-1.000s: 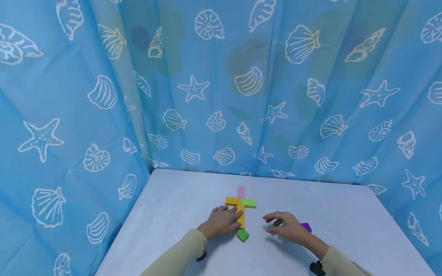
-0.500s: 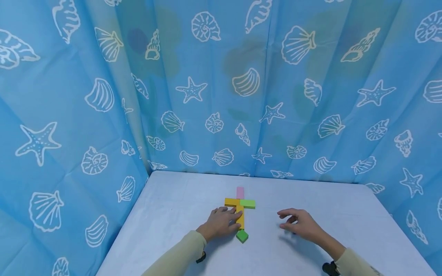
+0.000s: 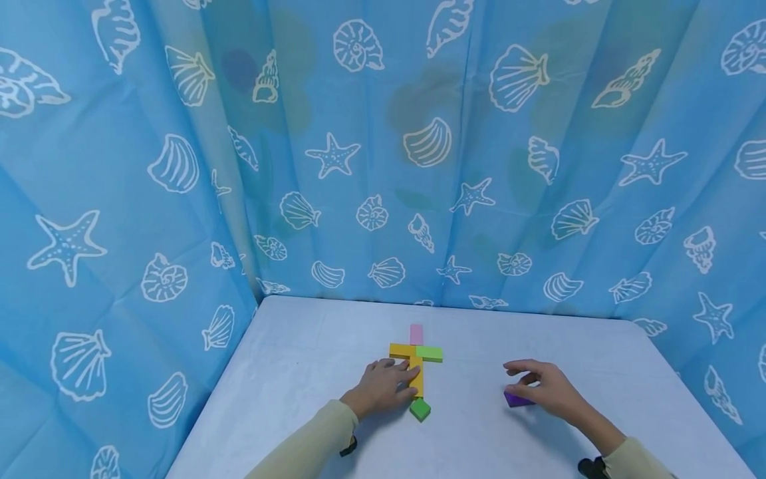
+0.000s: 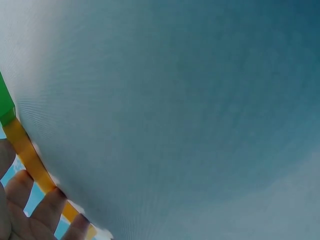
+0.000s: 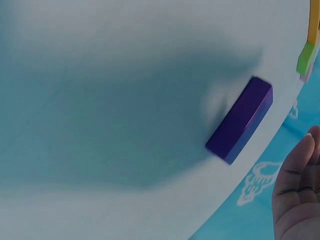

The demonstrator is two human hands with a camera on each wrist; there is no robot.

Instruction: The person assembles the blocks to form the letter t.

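Note:
My left hand point(image 3: 380, 386) rests with fingers spread and its fingertips on a long yellow block point(image 3: 417, 380). In the left wrist view those fingers point(image 4: 50, 207) touch the edge of the yellow block. A green block point(image 3: 421, 410) lies at its near end with a corner toward it. At the far end, an amber block point(image 3: 401, 350) points left and a lime green block point(image 3: 431, 354) points right, with a pink block point(image 3: 416, 334) beyond them. My right hand point(image 3: 550, 387) hovers at a purple block point(image 3: 517, 400), partly covering it in the head view. The right wrist view shows a gap between them.
A white-covered table point(image 3: 323, 326) carries the blocks. Blue curtains point(image 3: 383, 166) with white shell and starfish prints hang behind it and at both sides. Bare cloth lies between the block figure and the purple block.
My right hand has moved to the right, from beside the block figure to over the purple block, which now shows below the thumb. The left hand stays on the yellow block.

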